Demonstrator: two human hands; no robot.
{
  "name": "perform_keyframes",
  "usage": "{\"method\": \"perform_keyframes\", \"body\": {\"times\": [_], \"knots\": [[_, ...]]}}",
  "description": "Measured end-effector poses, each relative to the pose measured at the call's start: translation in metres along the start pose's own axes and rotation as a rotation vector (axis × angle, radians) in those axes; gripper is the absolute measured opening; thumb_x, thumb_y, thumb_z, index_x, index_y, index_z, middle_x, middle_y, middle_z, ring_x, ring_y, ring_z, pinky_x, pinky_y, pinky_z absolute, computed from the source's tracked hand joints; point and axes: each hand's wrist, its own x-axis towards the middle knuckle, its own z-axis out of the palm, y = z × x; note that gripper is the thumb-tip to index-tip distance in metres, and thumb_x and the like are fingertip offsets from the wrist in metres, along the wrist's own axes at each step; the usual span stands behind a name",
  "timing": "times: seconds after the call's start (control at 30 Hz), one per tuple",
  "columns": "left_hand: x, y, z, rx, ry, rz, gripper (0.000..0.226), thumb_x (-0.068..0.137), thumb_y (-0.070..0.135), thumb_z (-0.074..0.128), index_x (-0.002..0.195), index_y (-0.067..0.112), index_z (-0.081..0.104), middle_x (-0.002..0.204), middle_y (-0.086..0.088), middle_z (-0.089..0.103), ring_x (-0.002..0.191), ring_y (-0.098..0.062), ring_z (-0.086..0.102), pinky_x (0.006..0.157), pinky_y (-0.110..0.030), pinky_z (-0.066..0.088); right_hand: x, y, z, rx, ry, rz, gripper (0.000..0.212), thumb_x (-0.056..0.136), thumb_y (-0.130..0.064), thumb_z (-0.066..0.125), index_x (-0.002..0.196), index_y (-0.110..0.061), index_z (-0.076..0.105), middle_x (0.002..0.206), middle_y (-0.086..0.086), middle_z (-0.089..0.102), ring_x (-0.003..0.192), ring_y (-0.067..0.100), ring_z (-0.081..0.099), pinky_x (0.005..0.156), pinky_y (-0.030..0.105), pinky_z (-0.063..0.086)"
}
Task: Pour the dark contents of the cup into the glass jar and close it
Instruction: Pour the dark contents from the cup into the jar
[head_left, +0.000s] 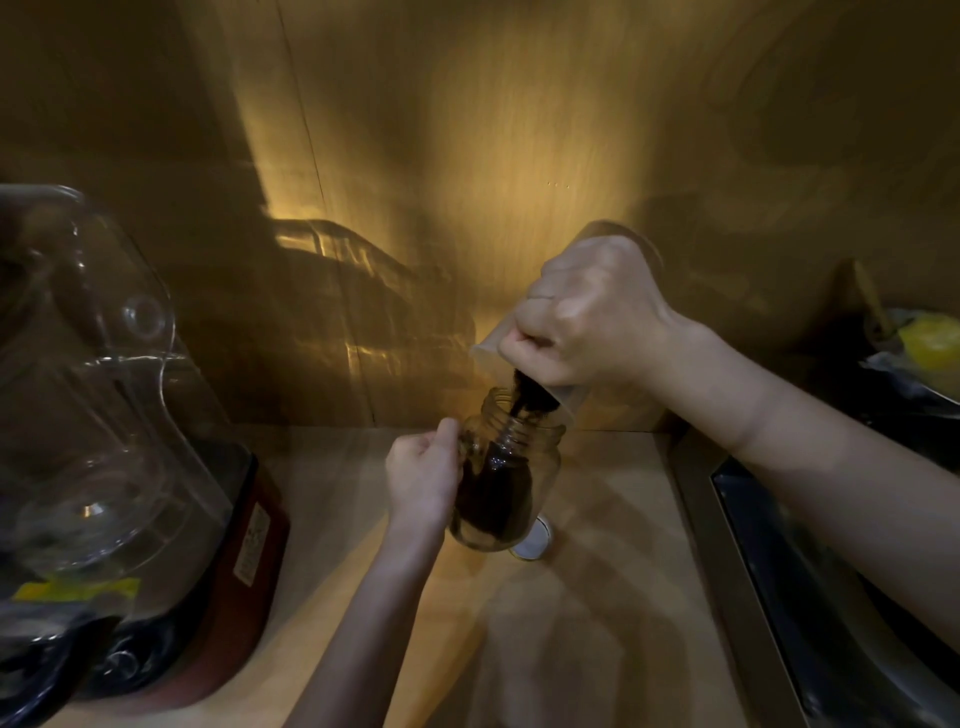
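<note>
The glass jar sits on the wooden counter, a bit tilted, with its threaded mouth open and pointing up toward the cup. It's already about half full of dark stuff, which is piled against the side nearest the left hand. Being glass, I'd guess it's rigid and smooth, gets heavier as it fills, and won't forgive a knock off the edge. The body just below the neck looks like the sensible place to hold it, and that's roughly where the left hand is, fingers curled shut against the jar's side to steady it.

The cup is translucent plastic, probably light and a little squishy, so squeezing too hard could warp the rim and send the pour sideways. The right hand is wrapped tight around it from above, tipping it steeply so the lip is right over the jar mouth. A dark stream is dropping from the lip into the neck. Can't tell if it's grounds or liquid, too blurry.

Just behind the jar's base on the right, touching or nearly so, there's a pale round thing, likely the lid, so closing isn't done yet.

Further out: a big clear blender jug on a reddish base to the left, and a sink to the right.
</note>
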Motion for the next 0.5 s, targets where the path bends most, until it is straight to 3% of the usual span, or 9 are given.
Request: {"method": "perform_keyframes", "body": {"times": [0.5], "knots": [[0.0002, -0.0027, -0.0016, -0.016, -0.022, -0.015, 0.043, 0.083, 0.023, 0.05, 0.041, 0.015, 0.039, 0.052, -0.008, 0.036, 0.052, -0.021, 0.033, 0.062, -0.034, 0.031, -0.0004, -0.0023, 0.0015, -0.021, -0.012, -0.071, 0.038, 0.072, -0.013, 0.054, 0.034, -0.01, 0.054, 0.029, 0.003, 0.05, 0.028, 0.02, 0.046, 0.036, 0.02, 0.041]]}}
